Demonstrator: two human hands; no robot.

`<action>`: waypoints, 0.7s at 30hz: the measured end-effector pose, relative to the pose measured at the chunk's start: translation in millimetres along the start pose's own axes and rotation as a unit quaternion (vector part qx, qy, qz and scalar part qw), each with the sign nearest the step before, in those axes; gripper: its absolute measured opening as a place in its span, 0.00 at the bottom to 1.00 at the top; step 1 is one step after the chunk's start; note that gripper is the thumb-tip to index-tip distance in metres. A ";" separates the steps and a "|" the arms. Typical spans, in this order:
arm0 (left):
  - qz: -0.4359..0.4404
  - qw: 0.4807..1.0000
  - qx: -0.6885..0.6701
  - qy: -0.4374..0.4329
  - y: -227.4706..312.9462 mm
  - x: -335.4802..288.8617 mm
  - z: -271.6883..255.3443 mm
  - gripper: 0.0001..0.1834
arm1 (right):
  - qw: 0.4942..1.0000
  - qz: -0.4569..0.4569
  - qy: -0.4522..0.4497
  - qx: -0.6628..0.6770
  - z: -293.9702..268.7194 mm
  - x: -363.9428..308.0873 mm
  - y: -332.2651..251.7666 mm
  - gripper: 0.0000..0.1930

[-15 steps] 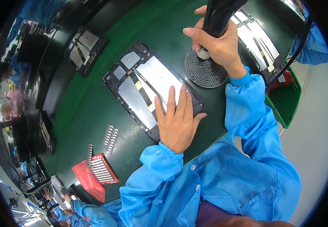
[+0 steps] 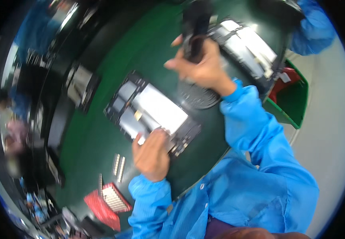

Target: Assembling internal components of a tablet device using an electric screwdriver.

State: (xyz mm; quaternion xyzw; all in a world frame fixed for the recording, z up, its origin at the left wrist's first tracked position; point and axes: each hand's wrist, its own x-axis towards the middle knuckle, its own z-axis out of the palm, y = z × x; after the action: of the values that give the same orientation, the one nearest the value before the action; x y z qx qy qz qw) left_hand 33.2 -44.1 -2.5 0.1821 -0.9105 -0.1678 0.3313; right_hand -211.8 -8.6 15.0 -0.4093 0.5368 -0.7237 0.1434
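Note:
A dark tablet housing (image 2: 162, 108) lies on the green table, its silvery battery plates facing up and a narrow strip running between them. My left hand (image 2: 152, 157) rests on its near edge, fingers stretched out and somewhat smeared by motion. Closed round a black handheld tool (image 2: 196, 24) with a thick barrel is my right hand (image 2: 204, 65), beyond and right of the housing. The tool's exact kind is blurred. Under and beside that hand sits a round grey perforated disc (image 2: 199, 95), partly covered by it.
Another opened tablet (image 2: 246, 46) lies far right, and one more (image 2: 81, 87) at the left. Red bubble wrap (image 2: 100, 209) with small strips (image 2: 116, 198) lies near left; two loose strips (image 2: 119, 168) are beside it. A green bin (image 2: 290, 109) stands right of the table. People in blue sit around.
My left hand has slid left along the housing's near end. My right hand has shifted left with the black tool, away from over the disc's middle. The whole view has also swung.

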 end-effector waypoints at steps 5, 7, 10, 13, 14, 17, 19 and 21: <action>-0.111 0.986 -0.028 0.122 -46.1 18.8 -15.2 0.06 | 0.992 -0.125 -0.024 -0.025 1.8 0.9 -4.3 0.17; -0.133 0.980 -0.029 0.145 -75.6 37.4 -15.4 0.07 | 0.996 -0.004 -0.010 0.087 2.5 -4.7 -25.4 0.18; -0.169 0.967 -0.116 0.149 -122.7 56.1 0.3 0.08 | 0.996 -0.013 -0.006 0.093 -1.7 -4.2 -32.2 0.17; -0.228 0.960 -0.131 0.098 -126.8 60.1 4.5 0.09 | 0.995 -0.021 -0.013 0.098 -2.3 -4.4 -26.4 0.18; -0.233 0.959 -0.131 0.095 -121.1 56.6 3.0 0.09 | 0.994 -0.026 -0.021 0.105 -0.8 -5.5 -24.7 0.20; -0.266 0.949 -0.129 0.113 -107.4 49.3 -12.1 0.07 | 0.996 -0.047 -0.017 0.075 5.9 3.7 -22.5 0.23; -0.066 0.978 0.087 0.180 -104.6 45.8 -21.9 0.07 | 0.998 -0.024 0.019 0.060 7.2 5.4 -21.2 0.19; -0.129 0.975 0.045 0.172 -89.1 55.1 -27.3 0.06 | 0.997 0.037 0.037 0.051 -6.3 2.9 -21.2 0.21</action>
State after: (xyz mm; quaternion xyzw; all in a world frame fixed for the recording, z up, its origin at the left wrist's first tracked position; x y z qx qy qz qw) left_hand 31.6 -151.6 9.2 0.3395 -0.8152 -0.1339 0.4498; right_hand -213.4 1.8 34.6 -0.3546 0.5187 -0.7590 0.1709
